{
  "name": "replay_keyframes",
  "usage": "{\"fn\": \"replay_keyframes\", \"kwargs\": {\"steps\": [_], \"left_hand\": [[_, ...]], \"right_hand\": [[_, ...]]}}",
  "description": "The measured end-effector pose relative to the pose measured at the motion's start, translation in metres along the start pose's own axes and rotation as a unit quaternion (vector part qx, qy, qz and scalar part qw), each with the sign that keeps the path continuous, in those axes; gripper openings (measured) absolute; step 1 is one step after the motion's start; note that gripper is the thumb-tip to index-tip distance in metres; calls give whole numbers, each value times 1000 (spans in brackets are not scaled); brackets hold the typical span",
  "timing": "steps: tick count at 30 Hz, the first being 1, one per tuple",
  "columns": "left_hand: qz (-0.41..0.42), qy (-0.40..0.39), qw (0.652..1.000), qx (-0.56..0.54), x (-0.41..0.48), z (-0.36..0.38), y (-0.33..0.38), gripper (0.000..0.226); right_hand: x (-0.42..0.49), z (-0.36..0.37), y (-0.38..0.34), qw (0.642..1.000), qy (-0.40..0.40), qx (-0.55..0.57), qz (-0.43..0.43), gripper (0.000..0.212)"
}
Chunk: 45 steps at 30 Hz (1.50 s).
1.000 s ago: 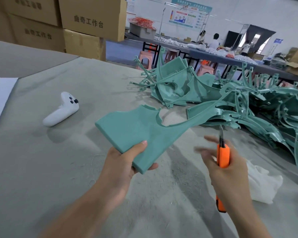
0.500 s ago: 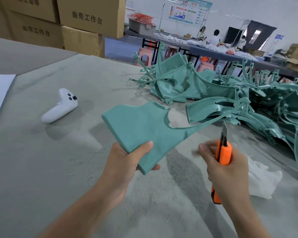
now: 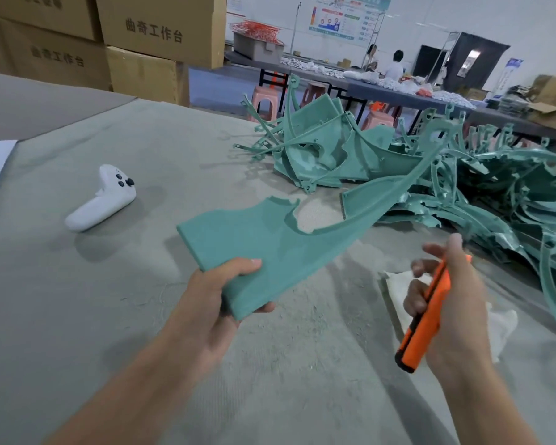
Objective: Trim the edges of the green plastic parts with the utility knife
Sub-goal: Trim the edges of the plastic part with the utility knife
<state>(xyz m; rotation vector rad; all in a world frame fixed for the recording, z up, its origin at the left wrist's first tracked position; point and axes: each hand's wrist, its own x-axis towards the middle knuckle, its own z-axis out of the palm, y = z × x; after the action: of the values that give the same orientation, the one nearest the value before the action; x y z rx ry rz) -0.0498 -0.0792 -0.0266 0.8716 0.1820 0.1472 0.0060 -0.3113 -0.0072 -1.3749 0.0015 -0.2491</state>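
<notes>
Green plastic, a flat curved part [image 3: 270,248], is held up over the near middle of the grey table [image 3: 77,316]. The left hand [image 3: 206,293] is clamped on its near corner, thumb on top and fingers beneath. Its thin arm sweeps far right toward the heap of other green parts [image 3: 482,194]. The right hand [image 3: 463,316] is closed around an orange utility knife [image 3: 434,303], tilted and apart from the part; the knife's tip is blurred. A white cloth [image 3: 503,329] lies beneath that hand. A white controller [image 3: 101,200] rests to the left.
</notes>
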Motion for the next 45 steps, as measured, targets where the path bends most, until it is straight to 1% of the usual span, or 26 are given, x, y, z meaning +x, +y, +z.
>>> {"fn": "replay_keyframes", "kwargs": {"steps": [1, 2, 3, 5, 7, 8, 11, 12, 15, 16, 19, 20, 22, 23, 26, 28, 31, 32, 36, 38, 40, 43, 45], "left_hand": [[-12, -12, 1000, -1, 0, 0, 0, 16], [-20, -27, 999, 4, -1, 0, 1, 16], [-25, -41, 999, 10, -1, 0, 2, 17], [-28, -70, 997, 22, -2, -1, 4, 18], [-36, -96, 994, 37, -3, -3, 6, 25], [-44, -106, 992, 45, -3, -4, 8, 30], [-66, -125, 987, 71, -3, -7, 11, 47], [-69, -126, 986, 84, -4, -8, 13, 49], [-66, -136, 981, 119, -6, -6, 17, 45], [-64, -139, 980, 125, -6, -6, 18, 44], [-59, -138, 978, 144, -6, -6, 20, 42], [-58, -134, 978, 151, -6, -6, 21, 42], [-56, -127, 977, 164, -6, -6, 21, 41], [-54, -125, 976, 170, -6, -7, 21, 41], [-47, -123, 975, 180, -6, -6, 21, 42], [-43, -121, 974, 185, -6, -6, 21, 42], [-37, -116, 974, 189, -7, -5, 21, 42], [-35, -114, 975, 190, -7, -5, 21, 42], [-32, -107, 975, 190, -8, -5, 20, 43], [-30, -101, 975, 193, -7, -5, 19, 47], [-26, -97, 976, 193, -7, -4, 18, 46], [-25, -104, 976, 192, -7, -3, 17, 42], [-27, -107, 976, 189, -7, -4, 17, 43]], "right_hand": [[0, 0, 0, 999, -31, -12, 19, 60], [-1, 0, 0, 997, -65, -34, 22, 70], [-3, 1, -1, 993, -99, -61, 17, 74], [-6, 3, -1, 981, -152, -122, -6, 70], [-8, 6, 1, 964, -180, -192, -46, 66], [-9, 7, 3, 958, -190, -207, -62, 65], [-12, 9, 4, 948, -243, -187, -85, 66], [-12, 9, 3, 941, -266, -184, -94, 64], [-12, 8, 1, 925, -324, -162, -114, 52], [-12, 8, 0, 919, -341, -157, -121, 55], [-12, 6, -2, 904, -373, -164, -125, 73], [-12, 5, -3, 900, -382, -169, -121, 72], [-12, 3, -5, 891, -399, -183, -117, 55], [-12, 2, -5, 888, -401, -193, -117, 49], [-10, -1, -4, 887, -392, -219, -111, 57], [-9, -2, -3, 885, -385, -235, -115, 54], [-8, -3, -3, 885, -377, -244, -121, 57], [-8, -3, -3, 886, -372, -248, -122, 54], [-10, 0, -5, 892, -335, -270, -139, 31], [-10, 1, -6, 897, -309, -277, -151, 29], [-10, 1, -5, 900, -277, -292, -169, 37], [-8, 0, -3, 901, -242, -308, -187, 62], [-8, 0, -1, 905, -233, -301, -188, 69]]}}
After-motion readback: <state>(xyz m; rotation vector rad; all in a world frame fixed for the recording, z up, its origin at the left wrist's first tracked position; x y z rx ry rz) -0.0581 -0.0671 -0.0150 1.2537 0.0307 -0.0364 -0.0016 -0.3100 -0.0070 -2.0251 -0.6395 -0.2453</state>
